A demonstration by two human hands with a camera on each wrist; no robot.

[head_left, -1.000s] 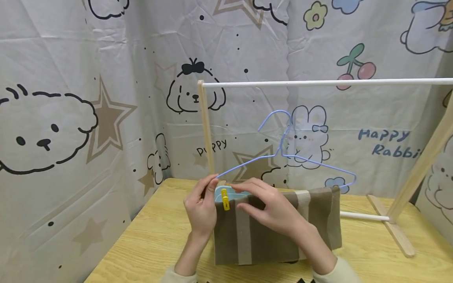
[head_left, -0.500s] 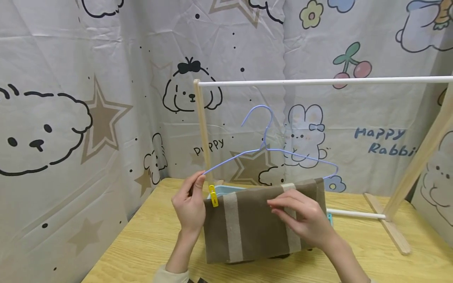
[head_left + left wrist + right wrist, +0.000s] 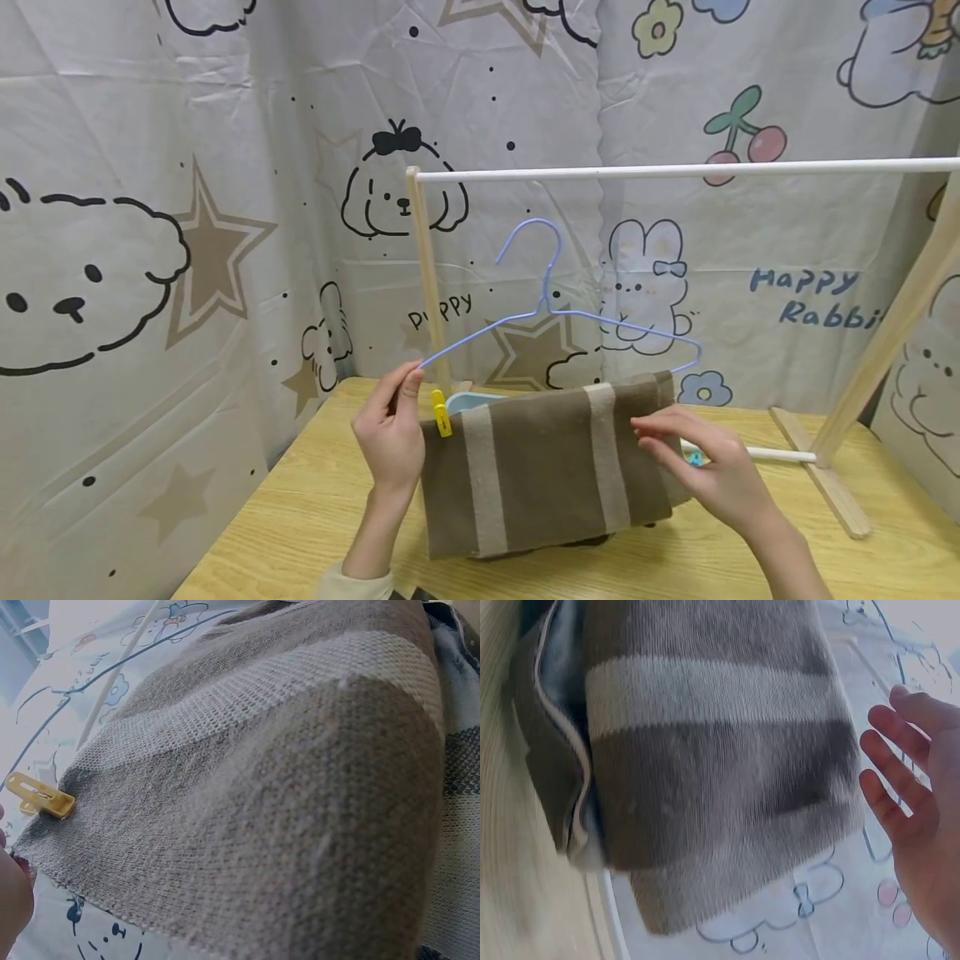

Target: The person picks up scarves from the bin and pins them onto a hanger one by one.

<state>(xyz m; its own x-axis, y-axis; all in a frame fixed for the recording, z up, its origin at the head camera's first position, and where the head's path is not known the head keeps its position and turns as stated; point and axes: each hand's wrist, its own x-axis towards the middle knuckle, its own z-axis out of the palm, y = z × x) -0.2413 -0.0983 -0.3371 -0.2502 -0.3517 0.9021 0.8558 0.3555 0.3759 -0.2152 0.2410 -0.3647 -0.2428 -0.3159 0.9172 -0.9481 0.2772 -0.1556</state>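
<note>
A brown cloth with pale stripes hangs folded over the lower part of a thin blue-purple clothes hanger. My left hand pinches the hanger's left corner between thumb and fingers. Just beside that hand, a yellow clothespin is clipped on the cloth's top left edge; the left wrist view shows the same clothespin near the cloth's corner. At the cloth's right end is my right hand. In the right wrist view its fingers are loosely bent, apart from the cloth, holding nothing.
Behind the hanger stands a rack with a white top rod and a slanted wooden leg on the right. A light blue container is mostly hidden behind the cloth. A small teal object shows on the wooden table.
My right hand has moved from beside the yellow clothespin rightward along the cloth to its right end. The hanger and cloth have shifted left with my left hand, which keeps its grip.
</note>
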